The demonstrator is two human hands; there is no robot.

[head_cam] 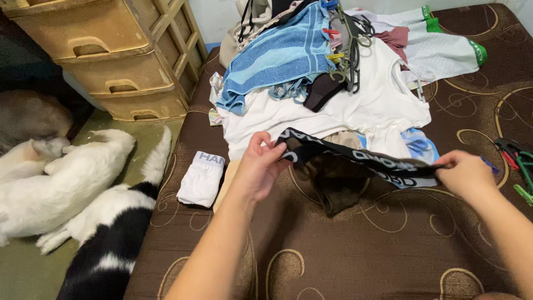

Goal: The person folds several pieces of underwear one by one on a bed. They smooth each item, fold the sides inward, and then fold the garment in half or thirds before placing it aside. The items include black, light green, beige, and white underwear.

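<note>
While we held the dark underwear (338, 172) stretched by its black waistband above the bed's (355, 255) middle, our left hand (261, 166) pinched one end and our right hand (463, 172) the other. Spreading step, we judged; folding needs a flat lay-down. Laundry pile (333, 83) sat behind, folded white briefs (201, 179) near the left edge.

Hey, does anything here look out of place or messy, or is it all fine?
Mostly ordinary. Both hands, left hand and right hand, stretch dark underwear by its waistband over the brown bedspread. The laundry pile is a loose jumble with hangers tangled in it, and clothes pegs lie scattered at the right edge.
</note>
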